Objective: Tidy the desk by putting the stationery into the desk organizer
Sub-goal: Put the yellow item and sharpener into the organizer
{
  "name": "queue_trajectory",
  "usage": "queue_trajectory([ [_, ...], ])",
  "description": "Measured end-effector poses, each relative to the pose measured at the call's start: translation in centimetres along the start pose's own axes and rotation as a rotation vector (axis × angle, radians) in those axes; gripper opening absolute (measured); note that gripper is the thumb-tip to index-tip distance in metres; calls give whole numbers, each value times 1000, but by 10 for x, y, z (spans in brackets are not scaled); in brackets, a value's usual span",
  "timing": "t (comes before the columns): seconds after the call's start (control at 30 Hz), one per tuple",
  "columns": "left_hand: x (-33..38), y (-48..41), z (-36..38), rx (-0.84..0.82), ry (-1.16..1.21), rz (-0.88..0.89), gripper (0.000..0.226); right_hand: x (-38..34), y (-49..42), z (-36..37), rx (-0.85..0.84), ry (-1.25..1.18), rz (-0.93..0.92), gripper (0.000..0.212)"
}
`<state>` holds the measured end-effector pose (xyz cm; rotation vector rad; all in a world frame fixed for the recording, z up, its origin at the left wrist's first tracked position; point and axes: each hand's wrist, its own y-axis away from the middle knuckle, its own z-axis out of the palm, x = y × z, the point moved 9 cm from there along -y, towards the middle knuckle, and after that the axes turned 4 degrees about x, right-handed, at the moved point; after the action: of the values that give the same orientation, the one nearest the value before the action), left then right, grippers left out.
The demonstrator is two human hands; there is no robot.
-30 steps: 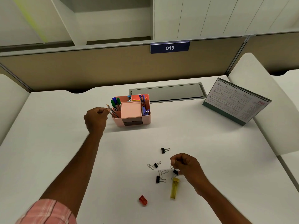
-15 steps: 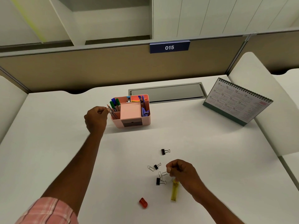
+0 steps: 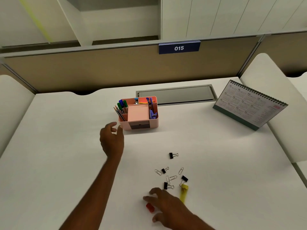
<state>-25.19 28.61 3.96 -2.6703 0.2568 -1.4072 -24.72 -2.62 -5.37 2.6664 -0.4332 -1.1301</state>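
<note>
A pink desk organizer (image 3: 153,123) stands mid-desk, holding pencils (image 3: 119,113), markers (image 3: 122,105) and blue items. My left hand (image 3: 112,140) hovers open just left of and below it, empty. Several black binder clips (image 3: 172,155) and silver paper clips (image 3: 172,177) lie scattered on the near desk. A yellow highlighter (image 3: 183,193) lies beside them. My right hand (image 3: 167,208) is spread open low over the desk, fingers just above a small red sharpener (image 3: 150,208), holding nothing.
A desk calendar (image 3: 249,105) stands at the right. A grey cable hatch (image 3: 176,95) is set into the desk behind the organizer. A beige partition with a "015" plate (image 3: 179,48) closes the back. White side panels flank the desk.
My left hand let go of the pencils and drew back, opening. My right hand left the clips, opened and moved down-left toward the red sharpener.
</note>
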Motion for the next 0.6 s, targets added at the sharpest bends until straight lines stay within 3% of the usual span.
queue_trajectory([
  [0.13,-16,41,-1,-77,75,-53,17,-23,-9,21,13,251,-222,70],
  [0.37,-28,94,-3,-248,65,-54,12,-23,-10,33,-98,384,-220,84],
  [0.6,-41,126,-1,-360,33,-84,14,-2,9,17,-48,461,-158,95],
])
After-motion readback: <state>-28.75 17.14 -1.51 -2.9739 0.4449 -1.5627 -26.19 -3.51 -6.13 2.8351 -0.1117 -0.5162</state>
